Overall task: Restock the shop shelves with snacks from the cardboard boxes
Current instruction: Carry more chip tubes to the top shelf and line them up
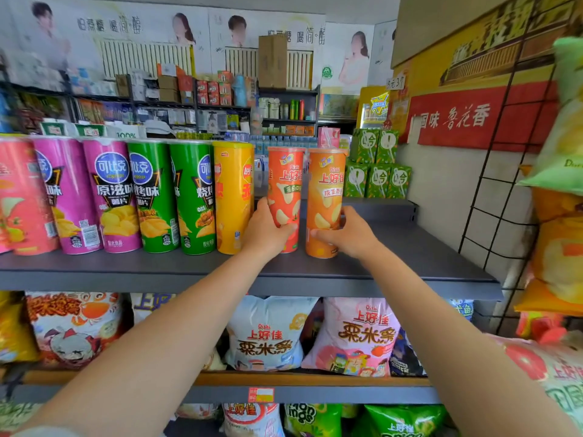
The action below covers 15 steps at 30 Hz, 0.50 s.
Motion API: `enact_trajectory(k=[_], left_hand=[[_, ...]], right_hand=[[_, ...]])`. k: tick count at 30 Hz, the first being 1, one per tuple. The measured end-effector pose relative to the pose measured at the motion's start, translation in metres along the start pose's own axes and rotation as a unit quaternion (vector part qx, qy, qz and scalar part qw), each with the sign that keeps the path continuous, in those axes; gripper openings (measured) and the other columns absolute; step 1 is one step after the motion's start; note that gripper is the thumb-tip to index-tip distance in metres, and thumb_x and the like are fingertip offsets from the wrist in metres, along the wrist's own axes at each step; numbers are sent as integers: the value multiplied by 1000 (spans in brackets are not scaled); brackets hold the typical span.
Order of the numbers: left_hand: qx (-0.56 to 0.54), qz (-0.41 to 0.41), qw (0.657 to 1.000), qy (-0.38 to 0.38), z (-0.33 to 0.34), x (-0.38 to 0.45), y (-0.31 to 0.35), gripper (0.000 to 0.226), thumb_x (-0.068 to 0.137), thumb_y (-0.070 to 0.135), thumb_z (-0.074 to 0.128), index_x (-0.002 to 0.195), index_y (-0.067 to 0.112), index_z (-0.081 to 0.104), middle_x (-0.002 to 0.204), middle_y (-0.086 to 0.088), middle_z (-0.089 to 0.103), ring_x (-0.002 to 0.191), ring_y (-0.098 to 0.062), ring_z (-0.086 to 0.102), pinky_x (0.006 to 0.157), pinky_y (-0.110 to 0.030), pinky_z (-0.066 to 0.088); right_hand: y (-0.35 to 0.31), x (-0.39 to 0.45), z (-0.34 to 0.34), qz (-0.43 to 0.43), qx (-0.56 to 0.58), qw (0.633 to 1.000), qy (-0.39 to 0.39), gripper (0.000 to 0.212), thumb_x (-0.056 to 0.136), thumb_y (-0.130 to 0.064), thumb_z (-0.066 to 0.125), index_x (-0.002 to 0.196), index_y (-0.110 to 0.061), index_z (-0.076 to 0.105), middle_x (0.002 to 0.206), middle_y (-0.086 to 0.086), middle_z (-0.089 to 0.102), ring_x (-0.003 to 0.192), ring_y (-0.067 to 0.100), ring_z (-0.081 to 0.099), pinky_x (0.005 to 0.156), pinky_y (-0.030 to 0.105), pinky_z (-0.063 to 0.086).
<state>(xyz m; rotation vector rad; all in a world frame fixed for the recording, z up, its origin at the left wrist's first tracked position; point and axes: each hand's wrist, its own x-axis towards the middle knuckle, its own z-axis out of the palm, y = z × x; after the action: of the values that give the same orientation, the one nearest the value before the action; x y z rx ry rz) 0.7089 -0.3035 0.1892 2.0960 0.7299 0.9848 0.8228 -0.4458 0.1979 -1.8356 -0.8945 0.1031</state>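
Both forearms are bare down to the hands, with a pale sleeve edge (47, 432) at lower left.

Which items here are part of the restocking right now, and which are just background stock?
In the job:
- red-orange can, held by left hand
- orange can, held by right hand
- top shelf

Just there:
- yellow can
- green cans
- purple cans
- green cartons
- snack bags

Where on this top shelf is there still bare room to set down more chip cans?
Bare shelf runs right of the orange can held by the right hand, out to the wall, with green cartons behind. Left is crowded: the red can in the left hand, yellow can, green cans and pink cans stand side by side.
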Motion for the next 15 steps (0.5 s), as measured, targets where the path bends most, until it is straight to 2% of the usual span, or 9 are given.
enact_trajectory(k=[3,6,8,11,13,15], left_hand=[[36,-21,999,23,6,10,0,67,92,28,68,146,14,31,147,-9,49,129,-33,52,101,-43,46],[74,-74,994,10,11,13,2,75,95,23,60,155,8,17,153,-15,40,136,-36,45,110,-46,42],[70,-76,994,-20,8,8,-1,68,94,23,60,152,9,26,151,-14,43,135,-36,46,108,-46,43],[54,42,998,-8,-11,-18,-10,46,95,17,54,140,15,47,139,-6,52,125,-27,54,102,-44,48],[68,142,986,57,-30,-41,-20,42,93,8,52,135,15,53,136,-6,49,120,-23,51,97,-39,47],[136,225,955,139,-49,-55,-30,43,86,6,57,128,11,56,133,-11,49,120,-30,48,96,-42,45]], right_hand=[[-4,-7,8,-11,6,1000,-23,61,78,-30,85,125,-18,49,117,-4,57,103,14,57,85,28,46],[-8,-11,17,-26,-9,999,-41,64,81,-33,82,133,-15,49,127,0,58,108,16,56,90,30,48],[-10,-11,24,-32,-27,998,-49,65,83,-35,80,137,-14,49,131,2,58,114,19,57,94,32,48],[-10,-11,35,-38,-47,997,-48,69,82,-38,80,139,-14,49,133,4,60,117,21,59,94,32,49],[-13,-11,43,-42,-49,997,-46,70,81,-39,80,139,-13,50,132,5,61,116,20,60,94,33,50],[-16,-11,51,-44,-43,997,-44,68,82,-38,80,137,-12,49,131,5,62,115,20,61,93,33,50]])
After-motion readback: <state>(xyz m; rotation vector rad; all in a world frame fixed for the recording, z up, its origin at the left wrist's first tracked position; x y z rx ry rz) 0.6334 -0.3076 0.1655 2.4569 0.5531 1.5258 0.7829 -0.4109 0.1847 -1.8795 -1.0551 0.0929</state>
